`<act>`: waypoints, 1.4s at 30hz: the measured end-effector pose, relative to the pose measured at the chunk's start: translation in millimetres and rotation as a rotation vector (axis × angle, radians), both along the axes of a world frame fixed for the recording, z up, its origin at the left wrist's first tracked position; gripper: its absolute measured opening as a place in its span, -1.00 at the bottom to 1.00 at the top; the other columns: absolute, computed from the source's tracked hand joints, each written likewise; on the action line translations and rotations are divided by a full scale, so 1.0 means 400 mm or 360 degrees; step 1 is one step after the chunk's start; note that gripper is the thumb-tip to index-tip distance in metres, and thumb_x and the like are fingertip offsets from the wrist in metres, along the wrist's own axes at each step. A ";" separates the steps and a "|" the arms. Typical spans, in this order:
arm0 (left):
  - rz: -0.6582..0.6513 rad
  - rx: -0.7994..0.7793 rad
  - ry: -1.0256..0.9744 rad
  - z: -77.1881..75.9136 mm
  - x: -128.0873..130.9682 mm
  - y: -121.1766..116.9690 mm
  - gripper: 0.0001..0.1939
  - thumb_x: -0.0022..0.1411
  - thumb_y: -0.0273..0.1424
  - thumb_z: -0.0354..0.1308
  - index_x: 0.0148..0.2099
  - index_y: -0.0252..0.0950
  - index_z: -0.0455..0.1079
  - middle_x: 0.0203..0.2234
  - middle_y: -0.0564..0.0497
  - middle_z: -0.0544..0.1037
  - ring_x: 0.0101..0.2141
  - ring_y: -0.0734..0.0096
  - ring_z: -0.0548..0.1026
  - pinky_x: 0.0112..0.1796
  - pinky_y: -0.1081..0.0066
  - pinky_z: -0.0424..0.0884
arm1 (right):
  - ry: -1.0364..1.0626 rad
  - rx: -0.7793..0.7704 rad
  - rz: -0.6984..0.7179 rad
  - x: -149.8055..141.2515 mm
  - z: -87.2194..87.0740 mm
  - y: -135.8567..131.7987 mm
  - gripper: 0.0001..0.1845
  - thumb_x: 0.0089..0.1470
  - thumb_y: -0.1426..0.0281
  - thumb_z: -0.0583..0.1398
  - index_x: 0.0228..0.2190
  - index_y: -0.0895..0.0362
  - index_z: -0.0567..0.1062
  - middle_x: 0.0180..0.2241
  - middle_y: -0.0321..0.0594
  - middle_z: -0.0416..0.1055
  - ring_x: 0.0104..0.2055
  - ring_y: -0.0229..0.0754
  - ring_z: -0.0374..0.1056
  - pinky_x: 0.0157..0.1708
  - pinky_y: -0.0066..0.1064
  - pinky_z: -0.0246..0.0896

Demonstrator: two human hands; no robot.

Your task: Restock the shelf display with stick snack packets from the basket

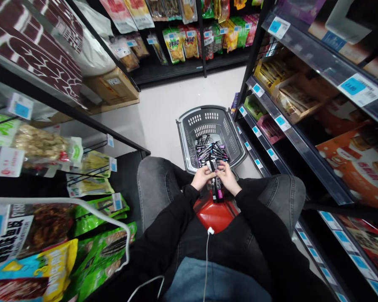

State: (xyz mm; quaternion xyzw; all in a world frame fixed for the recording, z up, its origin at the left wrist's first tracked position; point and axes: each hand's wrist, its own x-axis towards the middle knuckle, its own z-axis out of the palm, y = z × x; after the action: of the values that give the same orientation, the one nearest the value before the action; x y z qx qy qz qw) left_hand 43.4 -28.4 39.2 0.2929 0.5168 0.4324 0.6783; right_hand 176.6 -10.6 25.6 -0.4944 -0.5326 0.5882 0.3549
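I sit on a red stool (214,214) in a shop aisle, knees apart. Between my knees my left hand (202,177) and my right hand (228,178) are both closed around a bundle of small dark packets with purple and pink ends (217,188). The hands touch each other over the bundle. Just beyond them a grey plastic shopping basket (192,130) stands on the floor, holding several more of the same dark packets (211,153).
Snack racks (50,235) with hanging bags close in on my left. Black shelves with blue price tags (302,142) run along my right. Cardboard boxes (113,90) lie on the floor at the far left. Pale floor (164,109) stretches ahead of the basket.
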 end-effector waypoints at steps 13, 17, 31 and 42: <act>0.0750 0.0013 -0.0049 0.013 -0.046 0.031 -0.66 -0.17 -0.30 0.31 -0.39 -0.42 0.34 -0.58 0.03 0.47 -0.56 0.48 0.47 -0.52 0.46 0.44 | 0.0012 -0.0081 0.0396 0.059 0.003 0.045 -0.68 -0.29 0.32 0.31 -0.39 0.19 0.47 -0.41 -0.25 0.49 -0.35 -0.17 0.43 -0.27 -0.31 0.35; 0.0881 0.0035 -0.0007 0.014 -0.059 0.035 -0.65 -0.22 -0.37 0.34 -0.39 -0.40 0.30 -0.55 0.04 0.47 -0.53 0.45 0.49 -0.44 0.36 0.49 | 0.0076 -0.0235 0.0185 0.096 0.011 0.071 -0.65 -0.32 0.25 0.32 -0.44 0.19 0.44 -0.56 -0.29 0.43 -0.56 -0.21 0.36 -0.56 -0.35 0.35; 0.0495 0.0060 0.0039 0.001 -0.063 0.034 -0.61 -0.30 -0.43 0.39 -0.34 -0.42 0.39 -0.48 0.02 0.50 -0.46 0.39 0.51 -0.30 0.24 0.51 | 0.0352 -0.0054 -0.0540 0.155 0.018 0.107 -0.65 -0.27 0.26 0.29 -0.38 0.18 0.45 -0.49 -0.26 0.46 -0.52 -0.27 0.36 -0.37 -0.30 0.36; 0.0324 0.0055 -0.0251 0.020 -0.067 0.038 -0.68 0.06 -0.39 0.17 -0.11 -0.40 0.37 -0.19 -0.17 0.51 -0.24 0.30 0.50 -0.21 0.26 0.46 | 0.0338 0.0006 -0.0875 0.186 -0.019 0.153 -0.65 -0.24 0.29 0.27 -0.35 0.21 0.44 -0.50 -0.25 0.45 -0.54 -0.27 0.37 -0.39 -0.34 0.36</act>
State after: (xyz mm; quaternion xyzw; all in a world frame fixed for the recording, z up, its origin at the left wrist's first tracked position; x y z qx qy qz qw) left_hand 16.5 -13.3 47.1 0.2156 0.4815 0.5295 0.6643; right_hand 250.9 50.6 17.8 -0.5551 -0.3397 0.5175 0.5556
